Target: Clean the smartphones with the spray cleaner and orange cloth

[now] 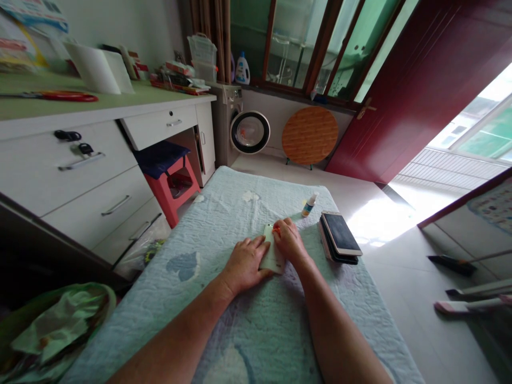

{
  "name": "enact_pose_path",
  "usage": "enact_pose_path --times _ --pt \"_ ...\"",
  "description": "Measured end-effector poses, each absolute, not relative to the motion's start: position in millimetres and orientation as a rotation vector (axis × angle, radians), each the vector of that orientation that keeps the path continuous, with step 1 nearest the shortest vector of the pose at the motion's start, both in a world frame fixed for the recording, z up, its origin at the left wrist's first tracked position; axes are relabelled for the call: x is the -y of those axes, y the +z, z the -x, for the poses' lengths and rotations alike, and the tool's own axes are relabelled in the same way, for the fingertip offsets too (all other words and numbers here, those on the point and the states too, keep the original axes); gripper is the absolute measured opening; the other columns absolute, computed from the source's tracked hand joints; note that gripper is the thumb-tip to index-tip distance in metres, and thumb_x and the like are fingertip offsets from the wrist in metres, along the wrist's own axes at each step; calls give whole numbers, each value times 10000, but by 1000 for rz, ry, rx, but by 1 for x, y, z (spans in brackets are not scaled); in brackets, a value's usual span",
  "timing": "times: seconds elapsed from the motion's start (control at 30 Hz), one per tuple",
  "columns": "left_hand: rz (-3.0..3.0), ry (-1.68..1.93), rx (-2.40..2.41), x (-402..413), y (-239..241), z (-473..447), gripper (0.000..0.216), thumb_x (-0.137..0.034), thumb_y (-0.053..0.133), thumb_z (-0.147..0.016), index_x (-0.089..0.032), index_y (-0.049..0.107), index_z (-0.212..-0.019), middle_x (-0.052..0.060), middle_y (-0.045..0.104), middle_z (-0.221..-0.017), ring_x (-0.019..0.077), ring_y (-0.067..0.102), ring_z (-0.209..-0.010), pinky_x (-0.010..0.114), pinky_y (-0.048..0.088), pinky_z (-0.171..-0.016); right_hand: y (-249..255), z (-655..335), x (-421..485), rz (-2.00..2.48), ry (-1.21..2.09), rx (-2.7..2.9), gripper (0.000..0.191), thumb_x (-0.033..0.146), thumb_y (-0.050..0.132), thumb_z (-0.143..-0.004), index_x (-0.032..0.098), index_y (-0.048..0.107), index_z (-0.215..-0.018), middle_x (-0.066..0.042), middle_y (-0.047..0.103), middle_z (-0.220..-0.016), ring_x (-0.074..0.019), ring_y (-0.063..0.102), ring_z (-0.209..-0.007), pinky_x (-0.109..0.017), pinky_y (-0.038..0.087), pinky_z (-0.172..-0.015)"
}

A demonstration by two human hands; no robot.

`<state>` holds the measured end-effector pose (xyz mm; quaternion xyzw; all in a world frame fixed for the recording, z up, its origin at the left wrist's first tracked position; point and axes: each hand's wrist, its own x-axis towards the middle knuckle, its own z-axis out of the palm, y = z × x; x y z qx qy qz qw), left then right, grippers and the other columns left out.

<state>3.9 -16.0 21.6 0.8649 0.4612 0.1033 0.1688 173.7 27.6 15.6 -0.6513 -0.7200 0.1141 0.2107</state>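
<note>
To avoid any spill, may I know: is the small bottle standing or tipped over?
Standing: the small bottle rests on its base on the quilted cover, its white top pointing up.

Your bare arms reach forward, converging. Left forearm point(188, 333) slants in rightward, right forearm point(326, 312) leftward. Your left hand point(246, 262) is palm down, fingers forward, thumb stuck out sideways, nearer you. Your right hand point(289, 240), just beside it, sits slightly farther ahead, fingers bent, tips bunched.
</note>
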Motion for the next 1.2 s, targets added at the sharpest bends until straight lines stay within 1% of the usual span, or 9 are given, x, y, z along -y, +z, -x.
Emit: enact_pose_path --times 0.27,0.6,0.83,1.07,1.2 --pt "-2462 316 -1300 15 20 -4 681 -525 684 -752 -192 512 -1321 130 483 -1426 342 500 -1195 442 376 -1023 13 -175 -28 1791 332 1980 115 153 530 -867 166 631 -920 -60 553 -948 -170 512 -895 -254 383 -840" --pt "-2452 316 -1310 15 21 -4 671 -510 690 -751 -186 522 -1314 125 490 -1419 342 500 -1193 443 382 -1018 13 -171 -26 1818 277 2002 127 158 521 -868 174 639 -912 -62 571 -956 -176 511 -912 -250 377 -830" --pt "-2434 360 -1282 15 22 -4 741 -497 699 -749 -213 446 -1384 86 536 -1372 314 523 -1154 420 399 -988 7 -166 -26 1742 260 2082 136 137 526 -855 189 651 -852 -42 571 -913 -160 509 -875 -237 365 -786" --pt "-2482 357 -1308 15 18 -4 677 -509 706 -739 -188 534 -1310 110 520 -1394 326 522 -1157 427 412 -984 8 -170 -29 1761 243 1997 128 144 530 -867 184 651 -862 -46 571 -909 -165 508 -882 -242 368 -790" --pt "-2492 344 -1310 14 16 -3 696 -512 708 -737 -175 531 -1319 123 503 -1414 330 513 -1179 433 408 -998 10 -175 -30 1815 252 1948 133 153 522 -872 184 651 -860 -51 576 -911 -170 513 -887 -245 368 -790"
